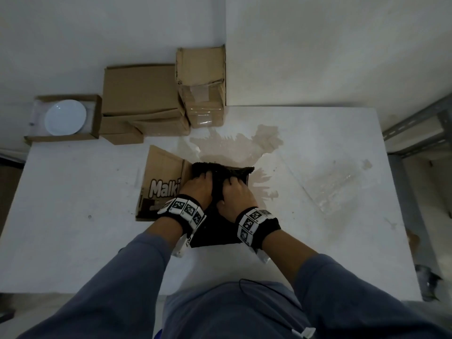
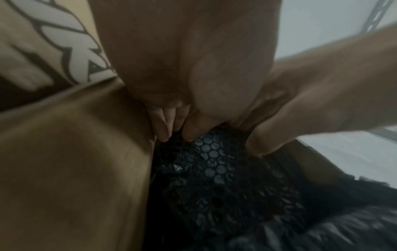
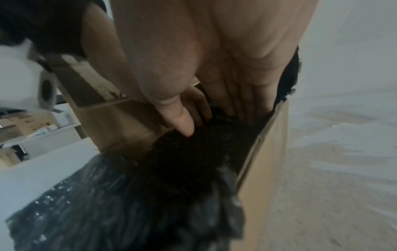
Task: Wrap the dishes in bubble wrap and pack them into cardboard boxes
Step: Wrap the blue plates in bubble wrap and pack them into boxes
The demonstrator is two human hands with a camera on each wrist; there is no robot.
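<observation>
An open cardboard box [image 1: 163, 172] printed "Malki" sits at the table's centre, lined with black bubble wrap [image 1: 221, 170] that spills over its near edge. My left hand [image 1: 199, 184] and right hand [image 1: 236, 192] both reach down into the box side by side. The left hand's fingertips [image 2: 164, 132] press on the black bubble wrap [image 2: 214, 169] by the box's left wall. The right hand's fingers [image 3: 236, 101] lie straight, pushing the black bubble wrap [image 3: 193, 152] down beside the right box wall [image 3: 264, 161]. Whatever dish is under the wrap stays hidden.
A white plate [image 1: 65, 117] lies in an open carton [image 1: 96, 118] at the back left. Closed cardboard boxes [image 1: 141, 94] are stacked behind, with a taller stack [image 1: 203, 86] against the wall corner. A clear bubble wrap sheet [image 1: 327, 182] lies on the white table [image 1: 73, 228] at the right. A metal rack [image 1: 420, 128] stands beyond the right edge.
</observation>
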